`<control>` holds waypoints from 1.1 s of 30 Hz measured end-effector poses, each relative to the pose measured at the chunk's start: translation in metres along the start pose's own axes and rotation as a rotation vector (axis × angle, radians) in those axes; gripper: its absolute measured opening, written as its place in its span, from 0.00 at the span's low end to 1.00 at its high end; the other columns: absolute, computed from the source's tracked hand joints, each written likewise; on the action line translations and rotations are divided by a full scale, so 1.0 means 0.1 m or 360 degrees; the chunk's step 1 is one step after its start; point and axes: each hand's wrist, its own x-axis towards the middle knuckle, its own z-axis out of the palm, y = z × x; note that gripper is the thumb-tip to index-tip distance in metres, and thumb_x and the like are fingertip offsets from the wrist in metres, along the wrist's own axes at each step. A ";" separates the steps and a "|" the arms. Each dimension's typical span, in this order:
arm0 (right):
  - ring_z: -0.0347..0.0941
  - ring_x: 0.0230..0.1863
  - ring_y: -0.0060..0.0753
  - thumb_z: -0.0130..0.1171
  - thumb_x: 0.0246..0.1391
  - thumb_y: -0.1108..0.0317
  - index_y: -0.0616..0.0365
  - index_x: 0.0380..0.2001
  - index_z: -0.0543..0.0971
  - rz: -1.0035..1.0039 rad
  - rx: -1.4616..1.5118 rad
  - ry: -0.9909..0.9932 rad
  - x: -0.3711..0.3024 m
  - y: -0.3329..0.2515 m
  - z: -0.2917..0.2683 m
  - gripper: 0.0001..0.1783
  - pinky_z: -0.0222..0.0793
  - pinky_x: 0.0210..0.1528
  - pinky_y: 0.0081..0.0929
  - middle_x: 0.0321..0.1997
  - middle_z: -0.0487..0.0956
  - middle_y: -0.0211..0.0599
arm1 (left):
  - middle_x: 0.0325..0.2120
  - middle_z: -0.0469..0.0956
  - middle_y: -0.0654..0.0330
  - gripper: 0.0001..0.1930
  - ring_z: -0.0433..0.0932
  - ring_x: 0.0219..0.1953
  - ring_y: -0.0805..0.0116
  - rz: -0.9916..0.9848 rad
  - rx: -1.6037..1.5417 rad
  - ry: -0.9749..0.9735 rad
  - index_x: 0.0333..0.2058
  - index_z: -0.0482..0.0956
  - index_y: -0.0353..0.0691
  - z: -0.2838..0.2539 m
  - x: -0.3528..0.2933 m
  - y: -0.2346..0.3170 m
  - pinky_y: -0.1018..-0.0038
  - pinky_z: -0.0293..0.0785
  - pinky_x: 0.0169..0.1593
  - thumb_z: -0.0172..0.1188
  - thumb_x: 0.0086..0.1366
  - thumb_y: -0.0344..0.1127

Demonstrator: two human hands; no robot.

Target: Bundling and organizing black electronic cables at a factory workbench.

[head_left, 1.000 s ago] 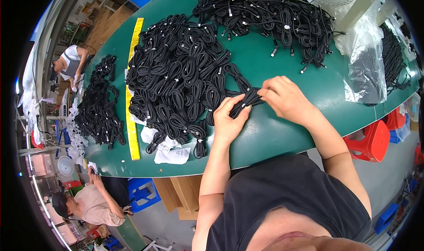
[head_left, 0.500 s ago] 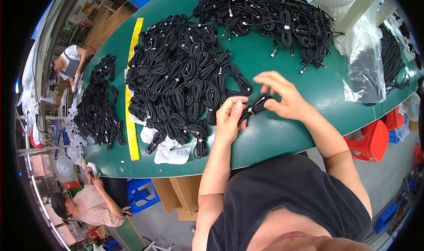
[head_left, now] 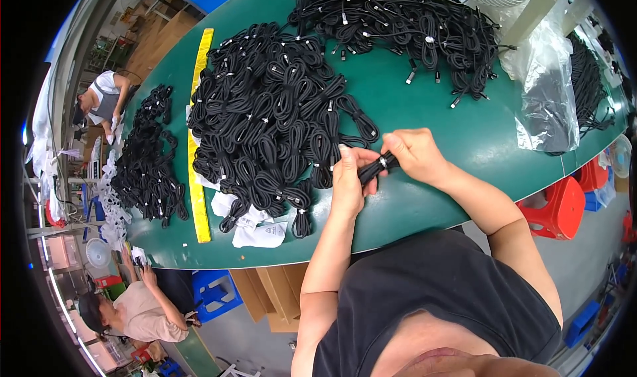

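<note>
A coiled black cable [head_left: 370, 172] is held between my two hands over the green table [head_left: 405, 211]. My left hand [head_left: 348, 180] has its fingers closed around one end of the coil. My right hand [head_left: 418, 155] is closed on the other end, thumb and fingers pinched together. A small silvery piece shows at the middle of the bundle; what it is I cannot tell. Just left of my hands lies a large heap of coiled black cables [head_left: 265, 111]. Farther off, a second pile of black cables [head_left: 398, 28] shows loose metal plugs along its edge.
A yellow strip [head_left: 200, 138] divides the heap from another cable pile [head_left: 149, 158]. White bags [head_left: 260, 235] lie at the near edge. To the right are a clear plastic bag [head_left: 547, 105], a post and a red stool [head_left: 561, 208]. Two people work at left.
My right hand has come down from a spread pose and closed on the cable's end. The coil has tilted and dropped slightly toward me.
</note>
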 end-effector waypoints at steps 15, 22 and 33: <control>0.63 0.11 0.18 0.47 0.58 0.53 0.64 0.15 0.75 0.0948 0.0340 -0.0074 0.04 -0.07 0.04 0.26 0.58 0.14 0.21 0.06 0.66 0.31 | 0.12 0.70 0.62 0.27 0.61 0.08 0.79 0.0148 0.0226 0.0136 0.28 0.74 0.32 -0.07 0.02 -0.07 0.84 0.53 0.11 0.35 0.68 0.51; 0.62 0.11 0.31 0.51 0.55 0.63 0.64 0.15 0.72 -0.0308 -0.0166 0.0160 0.11 0.00 -0.06 0.19 0.58 0.15 0.27 0.11 0.68 0.38 | 0.11 0.64 0.64 0.20 0.54 0.07 0.81 -0.0399 -0.0043 -0.0065 0.33 0.67 0.35 0.03 0.01 0.08 0.84 0.46 0.10 0.43 0.65 0.50; 0.72 0.37 0.47 0.51 0.53 0.61 0.62 0.34 0.74 0.0152 -0.0580 -0.0169 0.93 0.30 -0.11 0.14 0.68 0.38 0.36 0.32 0.74 0.45 | 0.42 0.72 0.48 0.34 0.68 0.26 0.71 0.0541 -0.1790 -0.0284 0.47 0.64 0.25 -0.45 0.24 0.60 0.79 0.64 0.25 0.45 0.61 0.58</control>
